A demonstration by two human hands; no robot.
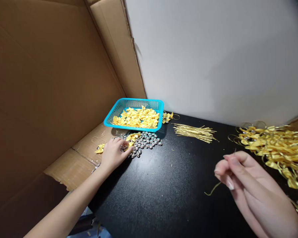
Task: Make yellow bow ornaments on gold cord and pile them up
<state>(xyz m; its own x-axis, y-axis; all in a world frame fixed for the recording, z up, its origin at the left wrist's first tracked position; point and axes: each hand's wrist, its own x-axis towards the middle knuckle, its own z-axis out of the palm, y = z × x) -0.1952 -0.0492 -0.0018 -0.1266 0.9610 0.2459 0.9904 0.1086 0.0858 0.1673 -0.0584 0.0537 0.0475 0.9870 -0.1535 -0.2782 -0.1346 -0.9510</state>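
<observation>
- Fingers (234, 162) of the right hand (253, 185), lower right of the frame, press together at thumb and forefinger on a gold cord (213, 189), its tail hanging below.
- At left of center, the left hand (113, 152) reaches with bent fingers and lowered thumb among silver beads (147, 140) and loose yellow bows (134, 136); whether the fingertips grip anything cannot be told.
- The cord looks light, thin and bendable, likely holding a slight curve; a pinch close to its end should steady it best.
- The beads, shiny and rounded, are probably hard, slick and quick to roll, suiting a fingertip hold around the sides.
- The bows appear soft, nearly weightless and easily crushed, best taken at the gathered middle.
- More bows fill a blue basket (132, 128) at center; a bundle of gold cords (195, 133) lies right of it on the black table (159, 195), and a heap of looped yellow pieces (275, 148) spreads along the right edge.
- No brand, label or writing can be read on basket, table or cardboard (44, 66), upper left.
</observation>
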